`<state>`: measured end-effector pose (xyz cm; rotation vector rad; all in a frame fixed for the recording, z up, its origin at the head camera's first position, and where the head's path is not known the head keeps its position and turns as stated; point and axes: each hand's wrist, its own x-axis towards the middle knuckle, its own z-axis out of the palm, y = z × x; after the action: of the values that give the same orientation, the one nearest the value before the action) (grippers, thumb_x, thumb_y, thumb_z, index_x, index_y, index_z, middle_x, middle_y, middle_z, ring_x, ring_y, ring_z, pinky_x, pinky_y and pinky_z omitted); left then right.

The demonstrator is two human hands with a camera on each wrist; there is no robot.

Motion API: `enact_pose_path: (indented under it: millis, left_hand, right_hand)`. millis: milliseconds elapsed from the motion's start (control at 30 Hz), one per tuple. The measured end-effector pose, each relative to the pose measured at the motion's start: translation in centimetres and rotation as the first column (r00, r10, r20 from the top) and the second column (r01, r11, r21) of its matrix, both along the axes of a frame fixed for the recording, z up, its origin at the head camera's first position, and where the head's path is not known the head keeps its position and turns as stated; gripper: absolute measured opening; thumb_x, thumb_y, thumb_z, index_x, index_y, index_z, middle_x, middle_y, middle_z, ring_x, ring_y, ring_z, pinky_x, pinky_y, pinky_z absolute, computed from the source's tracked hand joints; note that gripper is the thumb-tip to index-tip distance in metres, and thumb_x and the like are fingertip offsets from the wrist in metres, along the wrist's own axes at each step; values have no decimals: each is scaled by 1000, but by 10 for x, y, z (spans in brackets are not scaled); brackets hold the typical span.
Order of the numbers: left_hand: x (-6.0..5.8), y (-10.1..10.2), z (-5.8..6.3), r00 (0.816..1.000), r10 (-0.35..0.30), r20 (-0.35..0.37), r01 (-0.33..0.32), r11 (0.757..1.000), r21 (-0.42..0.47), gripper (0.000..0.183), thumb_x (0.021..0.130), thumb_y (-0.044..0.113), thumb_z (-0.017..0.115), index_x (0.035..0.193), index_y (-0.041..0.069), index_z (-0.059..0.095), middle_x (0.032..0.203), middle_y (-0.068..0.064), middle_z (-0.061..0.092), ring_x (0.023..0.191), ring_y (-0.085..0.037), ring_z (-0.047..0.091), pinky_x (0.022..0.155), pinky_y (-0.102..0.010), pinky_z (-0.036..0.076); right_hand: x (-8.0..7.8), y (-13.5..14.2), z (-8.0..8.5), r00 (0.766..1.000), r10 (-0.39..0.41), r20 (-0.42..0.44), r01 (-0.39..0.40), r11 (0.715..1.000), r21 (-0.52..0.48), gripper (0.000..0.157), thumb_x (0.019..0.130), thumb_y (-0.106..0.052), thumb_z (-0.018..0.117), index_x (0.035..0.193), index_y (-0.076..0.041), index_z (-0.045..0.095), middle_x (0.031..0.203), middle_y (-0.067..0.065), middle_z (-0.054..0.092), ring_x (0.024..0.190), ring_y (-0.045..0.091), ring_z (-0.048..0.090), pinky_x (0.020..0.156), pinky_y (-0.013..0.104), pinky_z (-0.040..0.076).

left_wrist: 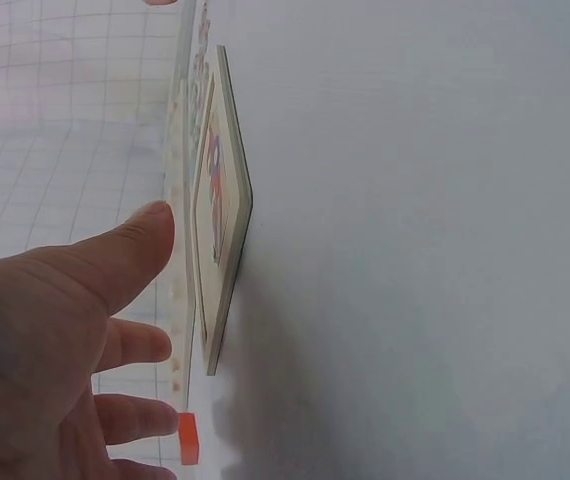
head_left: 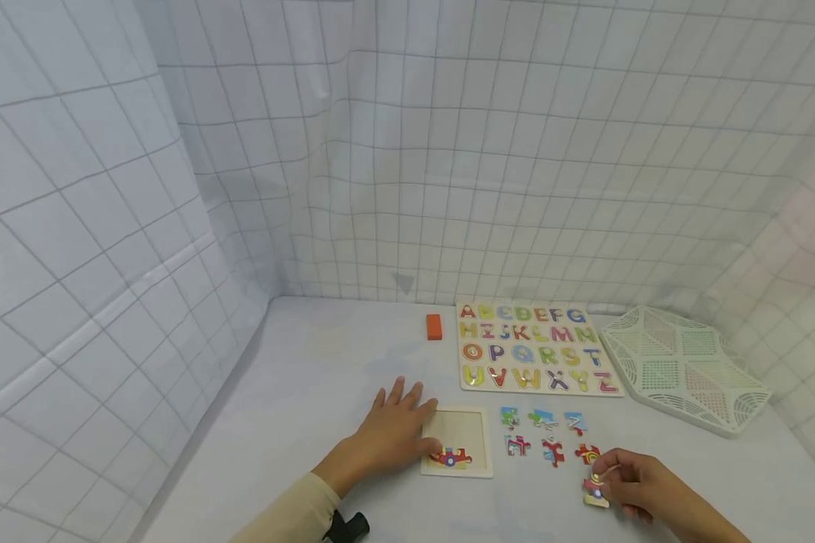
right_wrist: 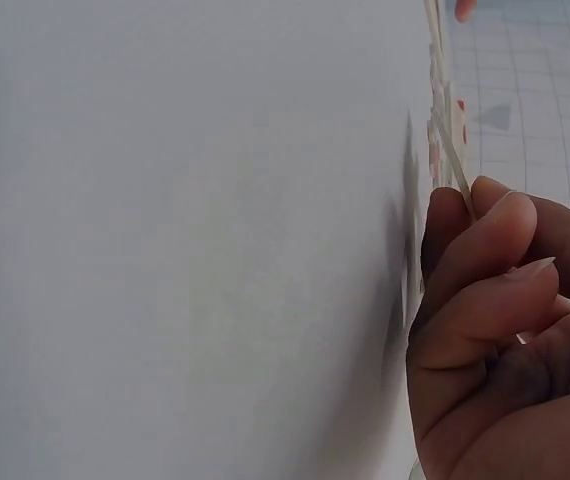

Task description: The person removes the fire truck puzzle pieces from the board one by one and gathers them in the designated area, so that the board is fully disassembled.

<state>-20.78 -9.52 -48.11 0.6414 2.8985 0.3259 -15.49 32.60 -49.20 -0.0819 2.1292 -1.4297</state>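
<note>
My left hand (head_left: 394, 434) lies spread at the left edge of a small wooden puzzle tray (head_left: 460, 428), its thumb over the lower left part. Joined red and yellow jigsaw pieces (head_left: 453, 458) fill the tray's lower left. In the left wrist view the thumb and fingers are extended beside the tray (left_wrist: 233, 250). My right hand (head_left: 635, 486) pinches a red and yellow jigsaw piece (head_left: 594, 492) with a blue and white round mark. The right wrist view shows this piece (right_wrist: 455, 165) edge-on between the fingertips. Another red and yellow piece (head_left: 586, 453) lies just beyond it.
Between tray and right hand lie several loose jigsaw pieces (head_left: 542, 418) in rows. Behind them is a wooden alphabet board (head_left: 478, 381), with an orange block (head_left: 434, 326) on its left and a white perforated basket (head_left: 686, 369) on its right. A black object (head_left: 348, 526) sits by the left sleeve.
</note>
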Motion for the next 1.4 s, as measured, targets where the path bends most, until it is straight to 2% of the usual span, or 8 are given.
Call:
enact_pose_path:
  millis: [133,233,367,500,667,800,1133,1400]
  left_hand:
    - [3,-7,3,1000,-7,2,7,1000,12,74,90,62,66,151,21,52,163,-13,37,154,-44,18,118,-67,19]
    - [5,-11,5,1000,-18,8,18,1000,22,74,91,62,65,151,20,53,163,-14,36,154,-44,18,119,-66,20]
    - [9,-14,8,999,-30,18,29,999,27,73,92,61,65,150,20,53,163,-15,35,154,-44,18,119,-65,20]
    - [9,-16,9,999,-32,21,32,999,33,73,92,59,66,150,19,52,163,-16,35,154,-44,18,119,-65,21]
    - [7,-18,6,1000,-25,16,25,999,30,72,92,58,66,151,19,52,163,-16,35,154,-44,19,118,-65,21]
    - [6,-16,1,999,-31,31,30,999,38,72,92,59,66,151,21,52,163,-16,35,154,-44,18,118,-66,21]
    - [5,-13,-4,999,-35,19,35,999,15,72,91,60,66,151,24,52,163,-12,36,154,-43,18,118,-68,20]
    - [8,-12,-2,997,-74,12,74,997,15,68,92,59,67,150,26,54,162,-6,41,153,-45,21,115,-70,23]
  right_hand:
    - [3,2,-4,999,36,-17,-36,999,20,27,98,-16,66,117,2,61,86,5,62,63,13,54,51,23,42]
    - [4,0,-5,992,61,-111,-49,993,107,23,96,-16,67,114,-1,64,87,5,61,65,11,54,53,23,44]
    - [4,-5,-1,960,84,-268,-3,957,291,17,93,-17,69,108,-8,68,86,1,58,71,5,51,59,23,44]
    - [-3,-15,10,945,80,-316,41,932,359,18,92,-22,73,107,-12,70,83,0,57,75,6,50,63,23,42]
    - [-20,-48,24,963,58,-265,2,975,220,28,95,-27,72,114,-7,69,87,4,58,70,13,53,56,26,46]
    - [-32,-83,30,966,69,-251,-44,993,105,32,96,-26,70,119,-4,68,91,7,59,63,14,53,49,26,44]
    - [-46,-150,23,955,181,-235,-188,982,-8,32,96,-21,68,124,-4,67,99,7,62,68,16,57,52,29,47]
    - [-47,-180,15,956,218,-199,-223,975,-7,34,95,-20,67,125,-4,65,99,5,61,65,15,55,51,26,43]
